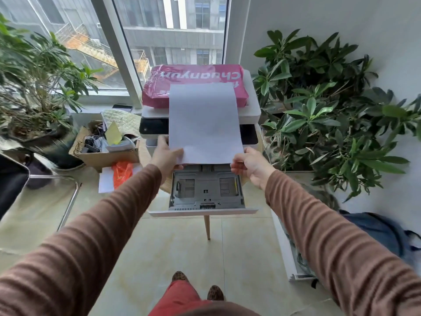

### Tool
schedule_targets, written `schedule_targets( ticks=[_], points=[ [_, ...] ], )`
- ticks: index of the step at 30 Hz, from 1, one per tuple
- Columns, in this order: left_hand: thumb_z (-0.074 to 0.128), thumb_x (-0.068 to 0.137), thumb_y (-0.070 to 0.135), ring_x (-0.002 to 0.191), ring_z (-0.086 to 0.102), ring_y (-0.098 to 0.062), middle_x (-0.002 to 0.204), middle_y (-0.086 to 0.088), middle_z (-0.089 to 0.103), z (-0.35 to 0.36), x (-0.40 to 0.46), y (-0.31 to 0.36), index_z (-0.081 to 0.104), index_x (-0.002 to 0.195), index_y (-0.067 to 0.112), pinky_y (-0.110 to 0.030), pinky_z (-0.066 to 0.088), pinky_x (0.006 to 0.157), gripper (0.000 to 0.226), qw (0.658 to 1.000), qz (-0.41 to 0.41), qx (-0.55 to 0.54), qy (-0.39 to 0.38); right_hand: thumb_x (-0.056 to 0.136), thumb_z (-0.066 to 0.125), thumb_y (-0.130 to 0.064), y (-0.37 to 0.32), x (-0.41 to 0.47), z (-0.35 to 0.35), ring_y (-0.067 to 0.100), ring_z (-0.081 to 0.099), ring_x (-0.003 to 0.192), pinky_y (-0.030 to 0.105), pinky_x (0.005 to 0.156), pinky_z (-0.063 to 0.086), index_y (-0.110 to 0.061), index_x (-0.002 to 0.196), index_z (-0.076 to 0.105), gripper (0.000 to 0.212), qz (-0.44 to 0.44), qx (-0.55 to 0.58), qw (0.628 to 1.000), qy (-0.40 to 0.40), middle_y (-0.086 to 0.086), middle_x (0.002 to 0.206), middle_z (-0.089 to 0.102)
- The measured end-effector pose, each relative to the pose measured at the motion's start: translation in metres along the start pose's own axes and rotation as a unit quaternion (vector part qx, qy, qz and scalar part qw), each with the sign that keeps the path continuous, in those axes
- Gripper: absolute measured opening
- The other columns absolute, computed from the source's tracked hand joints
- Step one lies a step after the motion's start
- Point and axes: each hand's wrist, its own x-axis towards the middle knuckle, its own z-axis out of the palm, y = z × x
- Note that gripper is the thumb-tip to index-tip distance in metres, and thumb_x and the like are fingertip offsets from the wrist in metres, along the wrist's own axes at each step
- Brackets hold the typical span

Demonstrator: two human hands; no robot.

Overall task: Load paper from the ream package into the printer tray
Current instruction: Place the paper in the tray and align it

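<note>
A white stack of paper (205, 124) is held up in front of the printer (250, 108), its far end near the pink ream package (196, 78) lying on the printer's lid. My left hand (165, 157) grips the stack's near left corner and my right hand (249, 166) pinches the near right corner. Below the hands the grey printer tray (206, 193) is pulled out, with no paper in it and its guides visible. The paper hides the middle of the printer front.
Leafy potted plants (323, 115) crowd the right side, and another plant (38, 87) stands at left. A cardboard box of cables (107, 153) sits left of the printer. A chair frame (68, 201) is at left, a blue bag (382, 231) at right on the tiled floor.
</note>
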Motion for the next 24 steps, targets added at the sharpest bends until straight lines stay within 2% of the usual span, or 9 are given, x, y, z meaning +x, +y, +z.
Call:
schedule_targets(
  ticks=[4,6,8,10,13,16,19,22,24],
  points=[
    [0.058,0.095,0.005,0.079,0.065,-0.022,0.109,-0.005,0.059,0.000,-0.031,-0.063,0.039,0.124,0.015,-0.028,0.054,0.044,0.036,0.999,-0.011,0.029,0.008,0.101,0.054,-0.007,0.056,-0.019,-0.013,0.015,0.064,0.056,0.028,0.051,0.058,-0.012,0.093,0.051,0.010,0.053,-0.003,0.999,0.001,0.008,0.081,0.059],
    [0.055,0.094,0.003,0.076,0.061,-0.021,0.109,-0.006,0.058,0.001,-0.049,-0.093,0.038,0.123,0.015,-0.028,0.052,0.042,0.036,0.999,-0.032,0.036,0.004,0.102,0.052,-0.006,0.085,-0.026,-0.019,0.014,0.066,0.056,0.026,0.050,0.057,-0.010,0.099,0.052,0.005,0.077,-0.016,0.997,0.010,0.010,0.085,0.060],
    [0.053,0.093,0.002,0.070,0.061,-0.021,0.110,-0.010,0.061,0.002,-0.065,-0.121,0.038,0.124,0.016,-0.026,0.049,0.042,0.037,0.996,-0.071,0.052,-0.007,0.101,0.051,-0.003,0.113,-0.035,-0.025,0.014,0.065,0.056,0.025,0.050,0.057,-0.011,0.097,0.052,0.009,0.100,-0.029,0.994,0.014,0.011,0.086,0.059],
    [0.050,0.092,0.002,0.059,0.060,-0.021,0.104,-0.015,0.065,0.003,-0.080,-0.145,0.037,0.126,0.015,-0.026,0.045,0.043,0.039,0.991,-0.113,0.073,-0.023,0.100,0.051,0.000,0.138,-0.047,-0.030,0.015,0.064,0.055,0.026,0.049,0.058,-0.009,0.098,0.051,0.009,0.122,-0.033,0.992,0.021,0.012,0.085,0.058],
    [0.049,0.093,0.001,0.047,0.054,-0.018,0.089,-0.014,0.064,0.003,-0.097,-0.169,0.036,0.127,0.012,-0.024,0.040,0.045,0.038,0.980,-0.172,0.090,-0.039,0.097,0.049,0.004,0.165,-0.062,-0.036,0.014,0.063,0.052,0.025,0.047,0.057,-0.008,0.097,0.051,0.012,0.151,-0.041,0.987,0.026,0.014,0.083,0.059],
    [0.050,0.094,0.000,0.044,0.047,-0.018,0.086,-0.015,0.061,0.001,-0.103,-0.179,0.038,0.126,0.010,-0.022,0.036,0.043,0.036,0.976,-0.198,0.081,-0.037,0.097,0.049,0.005,0.178,-0.069,-0.039,0.016,0.063,0.054,0.025,0.047,0.057,-0.007,0.098,0.051,0.012,0.162,-0.041,0.986,0.024,0.015,0.081,0.061],
    [0.051,0.094,-0.001,0.048,0.048,-0.018,0.087,-0.014,0.060,0.000,-0.098,-0.177,0.039,0.129,0.012,-0.021,0.038,0.042,0.039,0.977,-0.199,0.065,-0.037,0.098,0.048,0.005,0.176,-0.068,-0.038,0.017,0.063,0.057,0.025,0.047,0.057,-0.006,0.102,0.051,0.012,0.160,-0.034,0.986,0.026,0.015,0.085,0.061],
    [0.054,0.096,0.003,0.060,0.052,-0.017,0.094,-0.008,0.060,0.001,-0.084,-0.171,0.043,0.132,0.015,-0.020,0.046,0.041,0.039,0.977,-0.211,0.004,-0.025,0.099,0.048,0.006,0.164,-0.059,-0.031,0.018,0.062,0.061,0.024,0.047,0.057,-0.001,0.117,0.051,0.019,0.159,-0.018,0.987,0.031,0.015,0.087,0.061],
    [0.053,0.100,0.009,0.058,0.052,-0.017,0.090,-0.007,0.057,0.000,-0.071,-0.165,0.045,0.133,0.009,-0.020,0.049,0.040,0.034,0.972,-0.229,-0.041,-0.009,0.099,0.047,0.008,0.155,-0.049,-0.024,0.018,0.062,0.064,0.025,0.047,0.059,0.000,0.133,0.045,0.035,0.161,0.000,0.986,0.043,0.017,0.096,0.059]
  ],
)
